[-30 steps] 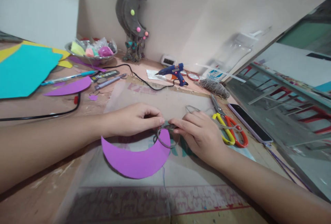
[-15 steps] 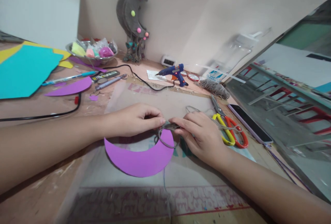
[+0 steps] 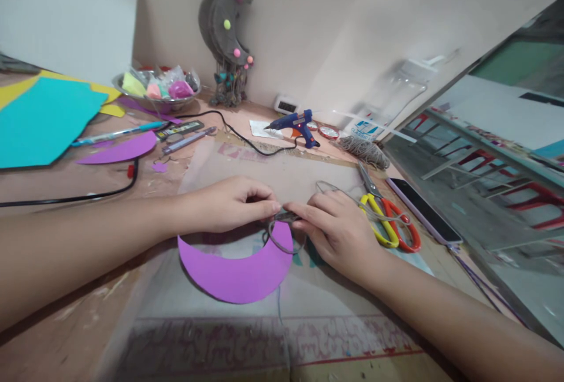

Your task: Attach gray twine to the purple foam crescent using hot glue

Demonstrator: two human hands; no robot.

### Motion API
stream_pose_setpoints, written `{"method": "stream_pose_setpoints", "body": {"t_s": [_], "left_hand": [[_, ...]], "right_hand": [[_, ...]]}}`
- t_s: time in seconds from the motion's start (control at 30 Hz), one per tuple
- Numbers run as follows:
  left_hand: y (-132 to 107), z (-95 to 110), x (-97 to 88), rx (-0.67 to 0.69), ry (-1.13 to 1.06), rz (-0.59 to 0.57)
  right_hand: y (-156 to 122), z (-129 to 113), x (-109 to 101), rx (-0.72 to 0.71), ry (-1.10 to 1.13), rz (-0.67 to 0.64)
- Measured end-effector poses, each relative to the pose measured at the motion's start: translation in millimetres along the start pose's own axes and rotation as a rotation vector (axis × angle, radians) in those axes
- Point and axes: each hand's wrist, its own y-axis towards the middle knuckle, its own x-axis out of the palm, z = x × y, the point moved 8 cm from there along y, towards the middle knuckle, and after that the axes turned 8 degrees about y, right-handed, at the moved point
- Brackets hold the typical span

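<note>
A purple crescent cutout (image 3: 238, 279) lies tilted below my hands, its right horn reaching up between them. Dark grey yarn (image 3: 284, 249) loops around that horn and hangs in a slack curve. My left hand (image 3: 233, 204) is closed, thumb and fingers pinching at the horn's grey-covered tip. From the other side, my right hand (image 3: 341, 226) pinches the yarn with thumb and index finger, close to the left fingertips. Fingers hide just how the tip is wrapped. A strand trails from behind my right hand across the scissors (image 3: 390, 223), which have yellow and red handles.
A blue glue gun (image 3: 293, 123) stands behind the plastic sheet, its black cord running left. Near it sits a grey yarn skein (image 3: 363, 151). A phone (image 3: 425, 211) lies by the right edge. Teal sheets (image 3: 48, 120), pens and a bowl (image 3: 154, 100) of colourful packets occupy the left.
My right hand has shifted slightly left, nearer my left fingertips. The crescent's right side has turned a little. My left hand stays in place.
</note>
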Motion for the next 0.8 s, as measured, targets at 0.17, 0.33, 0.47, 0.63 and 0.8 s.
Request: {"method": "stream_pose_setpoints", "body": {"t_s": [0.17,0.33,0.47,0.63,0.8], "left_hand": [[0.9,-2.3,1.0,0.008,-0.019,-0.001],[1.2,-3.9,1.4,0.001,-0.028,0.000],[0.6,-3.2,1.5,0.001,-0.043,-0.004],[1.0,-3.4,1.8,0.010,-0.029,-0.005],[1.7,-3.3,1.6,0.024,-0.007,0.000]], "right_hand": [[0.2,0.7,-0.7,-0.001,-0.013,-0.007],[0.3,2.3,0.2,0.016,0.049,-0.012],[0.3,4.1,1.6,0.033,0.105,-0.009],[0.7,4.1,2.4,0.029,0.118,-0.002],[-0.8,5.3,1.8,0.034,0.129,0.021]]}}
